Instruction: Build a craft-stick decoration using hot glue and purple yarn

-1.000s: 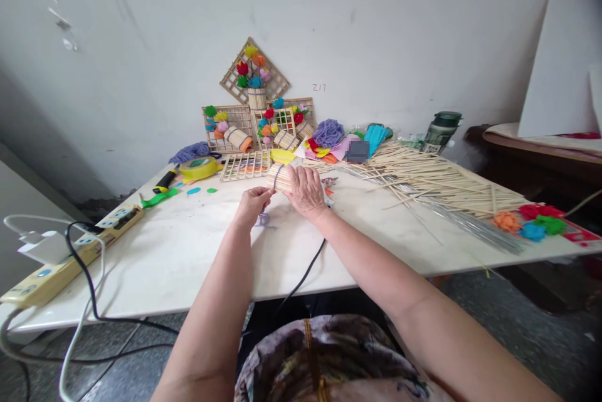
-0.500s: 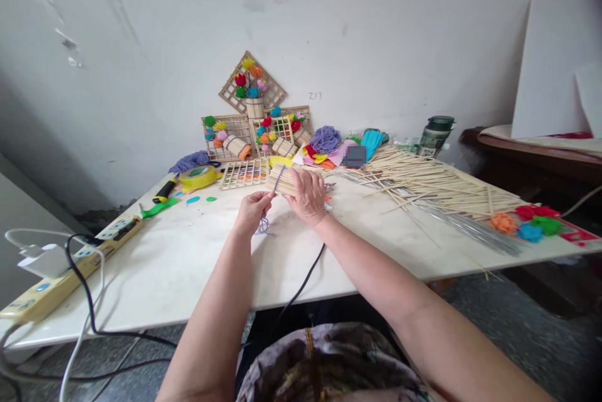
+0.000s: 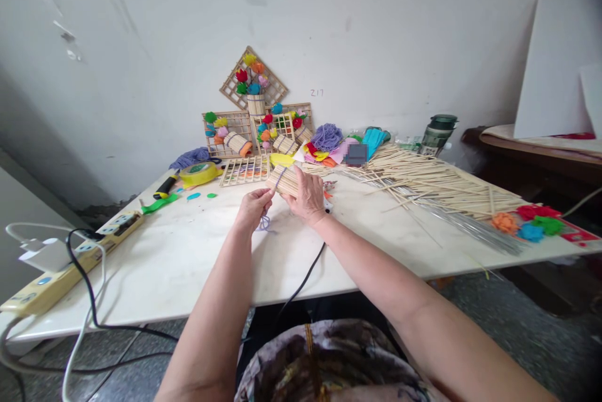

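Note:
My right hand [image 3: 308,196] is wrapped round a small bundle of pale wooden sticks [image 3: 283,180], tilted above the table. A purple yarn [image 3: 279,176] runs round the bundle near its left end. Pinched in my left hand [image 3: 254,206] is that yarn, close to the bundle's lower left edge. The loose yarn tail [image 3: 264,222] hangs in loops below my left fingers. Just behind the bundle lies a yellow felt piece [image 3: 282,160]. My right palm and fingers hide the bundle's right end.
Stick lattices [image 3: 244,172] with felt flowers lean against the wall. Loose sticks [image 3: 423,173] and metal wires [image 3: 470,226] spread over the right side. Yellow tape [image 3: 200,173], a cutter knife [image 3: 165,187] and a power strip [image 3: 75,264] are on the left. A black cable [image 3: 305,280] crosses the front edge.
My right hand's fingers have shifted slightly to the right, leaving more of the bundle showing. My left hand keeps its pinch on the yarn, and the view has moved a little.

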A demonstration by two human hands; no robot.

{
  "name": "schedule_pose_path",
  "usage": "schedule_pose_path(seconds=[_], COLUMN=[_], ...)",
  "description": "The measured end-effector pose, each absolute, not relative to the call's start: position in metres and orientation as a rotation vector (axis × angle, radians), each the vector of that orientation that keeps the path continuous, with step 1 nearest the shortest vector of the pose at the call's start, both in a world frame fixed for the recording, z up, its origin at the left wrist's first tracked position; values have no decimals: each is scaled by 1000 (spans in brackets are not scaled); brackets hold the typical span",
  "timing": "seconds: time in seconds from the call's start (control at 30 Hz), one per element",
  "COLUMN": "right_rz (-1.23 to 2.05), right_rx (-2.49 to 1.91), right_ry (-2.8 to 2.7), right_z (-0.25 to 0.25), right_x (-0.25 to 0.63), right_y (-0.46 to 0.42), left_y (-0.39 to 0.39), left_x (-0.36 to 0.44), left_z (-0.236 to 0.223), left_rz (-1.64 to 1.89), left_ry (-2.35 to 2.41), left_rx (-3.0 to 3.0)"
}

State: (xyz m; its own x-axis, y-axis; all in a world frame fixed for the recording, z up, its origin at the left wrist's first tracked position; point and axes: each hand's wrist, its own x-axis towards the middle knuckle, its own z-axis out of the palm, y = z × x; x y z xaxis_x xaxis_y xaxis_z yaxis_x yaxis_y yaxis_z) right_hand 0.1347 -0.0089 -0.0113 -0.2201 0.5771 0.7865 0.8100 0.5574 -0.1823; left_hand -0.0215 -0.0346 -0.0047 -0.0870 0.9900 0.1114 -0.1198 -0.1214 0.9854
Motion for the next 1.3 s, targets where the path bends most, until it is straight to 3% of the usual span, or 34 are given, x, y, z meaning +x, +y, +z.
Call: schedule_pose_path(seconds=[0.47, 1.3], right_rz=[9, 445], right_rx=[-1074, -1277], right_ry=[-1922, -1996], right_z=[-9, -11], right_x=[133, 135], right_y=[-9, -11], left_y=[-36, -39], left_x=[-24, -24], left_z=[-1, 3], left_rz=[1576, 1532], left_ry=[1248, 1360], left_rx=[1319, 1359])
